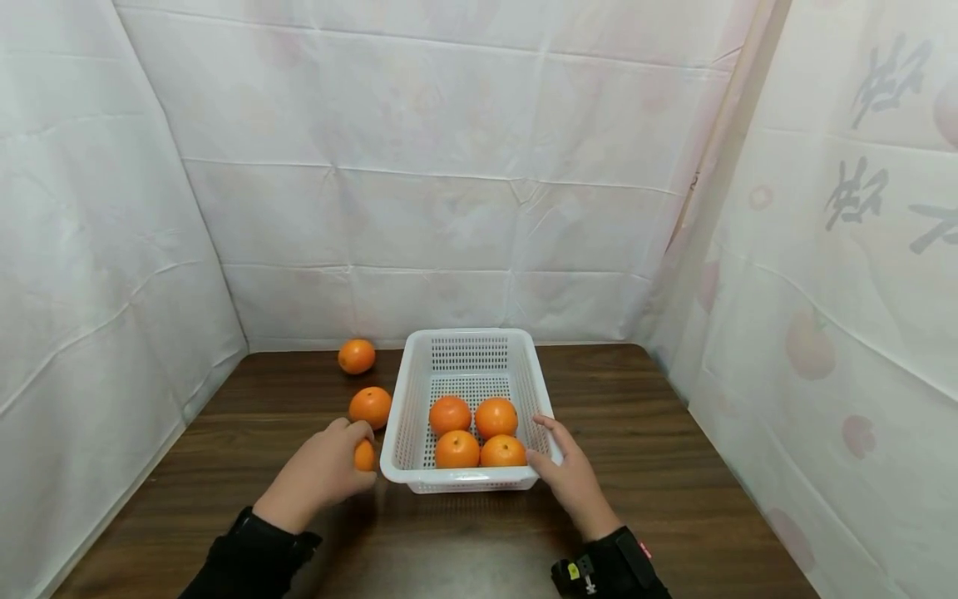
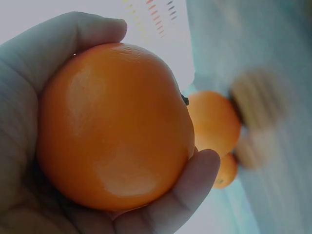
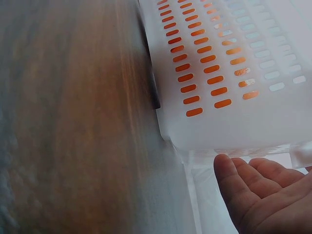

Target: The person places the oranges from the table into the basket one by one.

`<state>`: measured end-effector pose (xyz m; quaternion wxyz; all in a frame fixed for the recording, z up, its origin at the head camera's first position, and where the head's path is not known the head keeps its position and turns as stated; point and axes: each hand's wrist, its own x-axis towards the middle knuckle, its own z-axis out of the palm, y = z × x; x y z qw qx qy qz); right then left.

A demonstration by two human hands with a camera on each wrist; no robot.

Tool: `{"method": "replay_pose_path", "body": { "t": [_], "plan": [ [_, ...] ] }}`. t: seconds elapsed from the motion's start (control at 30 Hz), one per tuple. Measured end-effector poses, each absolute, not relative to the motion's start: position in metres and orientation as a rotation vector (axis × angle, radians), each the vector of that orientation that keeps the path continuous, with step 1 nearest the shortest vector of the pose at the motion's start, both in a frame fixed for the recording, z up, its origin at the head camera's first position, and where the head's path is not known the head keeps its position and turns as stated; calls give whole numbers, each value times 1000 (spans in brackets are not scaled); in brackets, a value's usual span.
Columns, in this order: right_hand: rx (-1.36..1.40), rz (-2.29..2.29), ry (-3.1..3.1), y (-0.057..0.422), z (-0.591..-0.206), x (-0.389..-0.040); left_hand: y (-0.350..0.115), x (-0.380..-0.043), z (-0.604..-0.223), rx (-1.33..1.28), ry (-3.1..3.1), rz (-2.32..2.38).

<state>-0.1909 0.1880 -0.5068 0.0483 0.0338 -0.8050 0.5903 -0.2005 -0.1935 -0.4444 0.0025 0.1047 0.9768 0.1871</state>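
My left hand (image 1: pixel 325 470) grips an orange (image 2: pixel 114 126), the thumb on one side and fingers curled round the other. It is just left of a white plastic basket (image 1: pixel 479 334) with slotted walls. Several oranges lie together in the basket's near half, among them a front-left orange (image 1: pixel 457 450). The right hand (image 1: pixel 572 478) holds the basket's right rim near the front corner, the thumb over the rim. In the right wrist view, its fingers (image 3: pixel 243 187) lie along the outside beneath the rim; the thumb is out of sight there.
Left of the basket, one orange (image 1: pixel 370 407) lies on the dark wooden table (image 1: pixel 636 433) just beyond my left hand. Another orange (image 1: pixel 356 356) is farther back near the table's rear edge. White sheets (image 1: pixel 449 208) hang behind and on both sides.
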Motion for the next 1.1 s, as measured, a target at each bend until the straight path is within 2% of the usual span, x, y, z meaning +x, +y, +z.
{"method": "replay_pose_path", "body": {
  "t": [0.47, 1.1],
  "plan": [
    [102, 1797, -2448, 187, -507, -191, -194, -200, -409, 443, 3199, 518],
    [86, 1799, -2449, 185, -503, -190, -174, -197, -378, 749, 3293, 491]
  ]
}}
